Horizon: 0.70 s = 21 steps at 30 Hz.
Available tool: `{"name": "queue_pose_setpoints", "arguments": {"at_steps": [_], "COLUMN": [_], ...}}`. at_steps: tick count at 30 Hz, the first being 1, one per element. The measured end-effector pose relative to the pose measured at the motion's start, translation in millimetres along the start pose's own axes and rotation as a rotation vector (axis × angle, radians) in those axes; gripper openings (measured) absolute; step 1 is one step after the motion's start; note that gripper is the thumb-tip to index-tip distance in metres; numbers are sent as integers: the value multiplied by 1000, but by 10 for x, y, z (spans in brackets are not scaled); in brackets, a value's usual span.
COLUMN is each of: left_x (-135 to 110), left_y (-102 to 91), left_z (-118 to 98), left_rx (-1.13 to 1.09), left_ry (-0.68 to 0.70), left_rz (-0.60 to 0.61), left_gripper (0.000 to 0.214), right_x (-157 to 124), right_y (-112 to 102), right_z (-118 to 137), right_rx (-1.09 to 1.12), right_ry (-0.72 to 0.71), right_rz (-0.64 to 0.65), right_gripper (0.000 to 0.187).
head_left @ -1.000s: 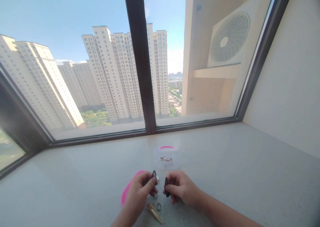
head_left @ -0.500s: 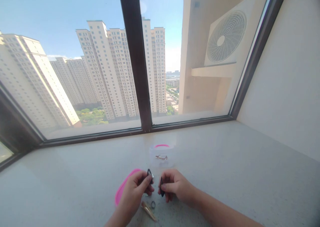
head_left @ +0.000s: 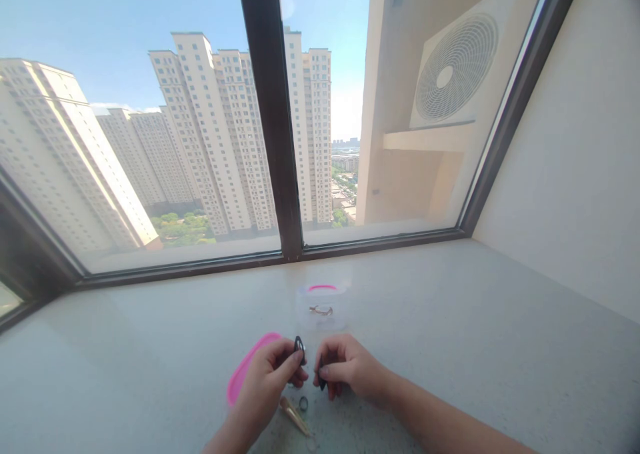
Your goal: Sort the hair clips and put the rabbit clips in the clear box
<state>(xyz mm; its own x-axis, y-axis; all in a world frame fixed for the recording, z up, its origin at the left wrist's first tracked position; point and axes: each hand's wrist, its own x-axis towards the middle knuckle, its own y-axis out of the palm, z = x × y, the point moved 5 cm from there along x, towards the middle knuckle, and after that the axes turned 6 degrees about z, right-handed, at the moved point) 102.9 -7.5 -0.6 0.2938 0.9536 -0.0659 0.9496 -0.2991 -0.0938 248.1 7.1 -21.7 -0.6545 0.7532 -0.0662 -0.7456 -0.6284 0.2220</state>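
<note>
Right hand (head_left: 350, 367) had curled further over its dark hair clip (head_left: 322, 382), nearly hiding it. Left hand (head_left: 264, 381) pinched a matching clip (head_left: 299, 344) just beside it, above a gold clip (head_left: 295, 416) on the stone sill (head_left: 450, 347).

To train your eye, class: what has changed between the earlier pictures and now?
The right hand's dark hair clip has turned down into the fingers and is now mostly hidden; the left hand keeps its clip. Neither was let go. Everything shifted slightly left in view. The clear box, gold clip and ring stayed on the sill.
</note>
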Motion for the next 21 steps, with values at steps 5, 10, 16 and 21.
{"name": "queue_pose_setpoints", "arguments": {"at_steps": [5, 10, 16, 21], "left_x": [-6, -18, -29, -10], "left_y": [4, 5, 9, 5], "left_z": [-36, -84, -93, -93], "left_rx": [-7, -13, -17, -16], "left_ry": [1, -3, 2, 15], "left_rz": [-20, -50, -51, -43], "left_gripper": [27, 27, 25, 26], "right_x": [2, 3, -13, -29], "right_y": [-30, -57, -52, -46], "right_z": [9, 3, 22, 47], "right_rx": [1, 14, -3, -19], "right_ry": [9, 25, 48, 53], "right_rz": [-1, 51, 57, 62], "right_gripper": [17, 18, 17, 16]}}
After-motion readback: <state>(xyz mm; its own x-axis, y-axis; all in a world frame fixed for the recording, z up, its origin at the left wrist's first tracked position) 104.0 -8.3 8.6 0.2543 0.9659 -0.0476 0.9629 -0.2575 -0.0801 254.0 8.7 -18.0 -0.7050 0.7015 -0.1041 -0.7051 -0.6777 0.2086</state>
